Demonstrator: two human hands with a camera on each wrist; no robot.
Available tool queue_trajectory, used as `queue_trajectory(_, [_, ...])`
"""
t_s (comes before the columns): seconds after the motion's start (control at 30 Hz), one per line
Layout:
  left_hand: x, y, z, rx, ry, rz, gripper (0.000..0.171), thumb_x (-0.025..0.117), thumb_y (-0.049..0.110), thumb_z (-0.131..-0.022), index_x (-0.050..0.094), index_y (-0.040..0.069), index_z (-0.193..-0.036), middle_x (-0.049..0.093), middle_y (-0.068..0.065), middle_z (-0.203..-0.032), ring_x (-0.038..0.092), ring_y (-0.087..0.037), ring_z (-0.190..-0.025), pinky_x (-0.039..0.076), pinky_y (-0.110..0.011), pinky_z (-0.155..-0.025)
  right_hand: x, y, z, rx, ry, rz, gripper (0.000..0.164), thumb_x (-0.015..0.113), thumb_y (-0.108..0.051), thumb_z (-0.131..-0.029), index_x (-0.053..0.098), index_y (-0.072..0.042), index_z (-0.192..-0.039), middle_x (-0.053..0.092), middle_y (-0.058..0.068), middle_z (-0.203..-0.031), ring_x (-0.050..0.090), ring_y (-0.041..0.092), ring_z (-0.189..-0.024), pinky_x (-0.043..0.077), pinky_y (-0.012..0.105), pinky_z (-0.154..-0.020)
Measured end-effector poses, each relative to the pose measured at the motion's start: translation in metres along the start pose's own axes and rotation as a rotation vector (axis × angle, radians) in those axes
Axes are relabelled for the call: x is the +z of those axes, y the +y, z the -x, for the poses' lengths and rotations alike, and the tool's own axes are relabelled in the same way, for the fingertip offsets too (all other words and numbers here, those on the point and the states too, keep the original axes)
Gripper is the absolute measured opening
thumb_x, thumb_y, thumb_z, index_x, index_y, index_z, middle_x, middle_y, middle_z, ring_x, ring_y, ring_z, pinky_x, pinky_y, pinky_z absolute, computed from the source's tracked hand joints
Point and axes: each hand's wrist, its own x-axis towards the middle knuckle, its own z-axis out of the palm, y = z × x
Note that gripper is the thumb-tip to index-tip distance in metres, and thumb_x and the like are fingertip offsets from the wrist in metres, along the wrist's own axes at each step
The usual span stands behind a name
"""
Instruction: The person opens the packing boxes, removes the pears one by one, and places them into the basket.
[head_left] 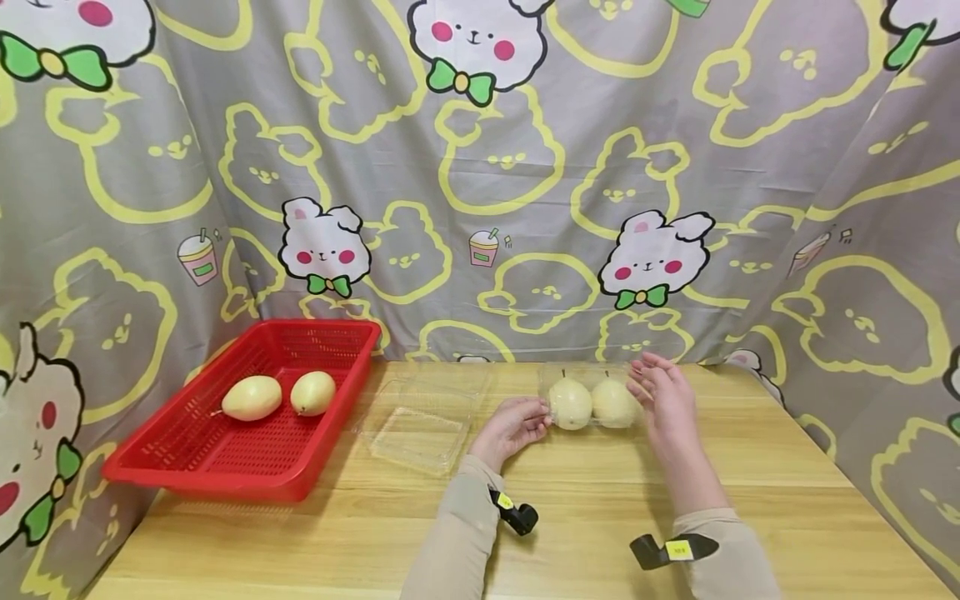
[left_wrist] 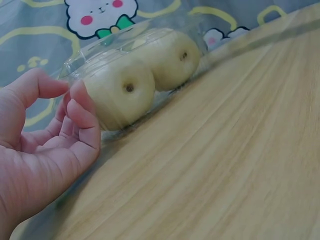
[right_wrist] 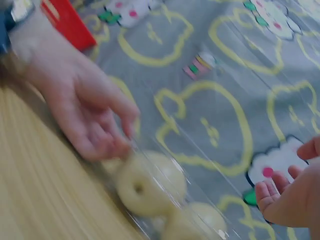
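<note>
Two round, pale yellow pears (head_left: 571, 403) sit side by side in a clear plastic box (left_wrist: 112, 42) on the wooden table. At the box's left end, the left hand (head_left: 514, 427) pinches its edge between thumb and fingers; the left wrist view has this hand (left_wrist: 45, 135) up close. The right hand (head_left: 667, 404) is beside the box's right end, fingers loosely extended and nothing in them. In the right wrist view a gap separates the right hand (right_wrist: 292, 192) from the pears (right_wrist: 152, 185).
A red perforated basket (head_left: 281, 482) stands at the left with two pale yellow fruits (head_left: 252, 398) in it. Between basket and hands lies another clear plastic container (head_left: 420, 437). A patterned grey curtain (head_left: 517, 317) borders the table's back and sides.
</note>
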Motion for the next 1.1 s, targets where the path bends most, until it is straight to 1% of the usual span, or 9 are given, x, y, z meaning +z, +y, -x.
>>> queue_trajectory(0.13, [-0.003,0.0,0.001,0.007,0.02,0.0,0.012,0.052,-0.004,-0.089,0.058,0.005,-0.085,0.057,-0.003,-0.07,0.055,-0.009,-0.064,0.044,-0.017,-0.056,0.012,0.004,0.009,0.129,-0.047,-0.201,0.019,0.035,-0.015,-0.104,0.049,-0.015,-0.117,0.057,-0.005,-0.104,0.056,0.009,-0.103,0.047,0.021,-0.098])
queue_trajectory(0.2, [-0.004,0.0,0.002,0.007,0.027,0.002,0.016,0.051,-0.004,-0.088,0.059,0.007,-0.081,0.057,-0.002,-0.069,0.054,-0.009,-0.063,0.044,-0.017,-0.056,0.016,0.007,0.012,0.192,-0.057,-0.267,0.019,0.034,-0.019,-0.105,0.049,-0.014,-0.116,0.055,-0.003,-0.105,0.056,0.01,-0.102,0.045,0.022,-0.1])
queue_trajectory(0.3, [-0.005,0.0,0.001,0.012,0.032,0.002,0.019,0.05,-0.005,-0.087,0.057,0.009,-0.076,0.056,-0.002,-0.068,0.054,-0.008,-0.062,0.043,-0.017,-0.055,0.02,0.014,0.017,0.264,-0.058,-0.309,0.019,0.034,-0.022,-0.105,0.049,-0.014,-0.115,0.054,-0.002,-0.105,0.054,0.011,-0.104,0.043,0.023,-0.103])
queue_trajectory(0.37, [-0.005,0.0,0.0,0.018,0.036,-0.001,0.018,0.051,-0.005,-0.086,0.056,0.008,-0.075,0.057,-0.002,-0.069,0.053,-0.009,-0.063,0.043,-0.017,-0.055,0.024,0.02,0.021,0.295,-0.048,-0.31,0.018,0.036,-0.023,-0.105,0.049,-0.014,-0.113,0.054,-0.003,-0.102,0.053,0.011,-0.105,0.042,0.023,-0.102])
queue_trajectory(0.53, [-0.004,0.0,-0.003,0.022,0.043,-0.011,0.013,0.053,-0.001,-0.085,0.057,0.007,-0.077,0.057,-0.002,-0.072,0.053,-0.009,-0.064,0.044,-0.017,-0.056,0.035,0.038,0.031,0.326,-0.009,-0.293,0.012,0.042,-0.02,-0.101,0.051,-0.014,-0.106,0.056,-0.003,-0.097,0.055,0.012,-0.101,0.046,0.023,-0.096])
queue_trajectory(0.67, [-0.003,0.0,-0.005,0.031,0.04,-0.017,0.012,0.053,-0.001,-0.084,0.057,0.008,-0.077,0.058,-0.002,-0.072,0.053,-0.009,-0.065,0.044,-0.017,-0.056,0.041,0.049,0.038,0.352,0.036,-0.307,0.014,0.039,-0.02,-0.102,0.048,-0.013,-0.11,0.049,-0.001,-0.105,0.051,0.012,-0.103,0.044,0.023,-0.098])
queue_trajectory(0.8, [-0.004,0.0,-0.006,0.033,0.038,-0.01,0.012,0.053,-0.001,-0.084,0.057,0.008,-0.077,0.057,-0.002,-0.072,0.053,-0.009,-0.064,0.044,-0.018,-0.056,0.044,0.058,0.043,0.389,0.077,-0.344,0.015,0.034,-0.018,-0.102,0.042,-0.011,-0.113,0.042,0.0,-0.114,0.045,0.013,-0.11,0.04,0.024,-0.105])
queue_trajectory(0.9, [-0.005,-0.001,-0.006,0.031,0.037,-0.005,0.013,0.052,-0.001,-0.085,0.057,0.008,-0.077,0.057,-0.002,-0.072,0.053,-0.01,-0.065,0.044,-0.018,-0.056,0.045,0.064,0.043,0.403,0.092,-0.363,0.013,0.036,-0.016,-0.101,0.04,-0.011,-0.112,0.041,0.002,-0.118,0.043,0.013,-0.112,0.039,0.025,-0.106])
queue_trajectory(1.1, [-0.005,0.0,-0.006,0.022,0.027,0.008,0.015,0.051,-0.002,-0.087,0.057,0.009,-0.079,0.058,-0.002,-0.073,0.054,-0.01,-0.065,0.045,-0.018,-0.057,0.046,0.069,0.043,0.407,0.092,-0.39,0.017,0.035,-0.014,-0.102,0.04,-0.009,-0.117,0.043,0.004,-0.121,0.045,0.015,-0.115,0.041,0.024,-0.103])
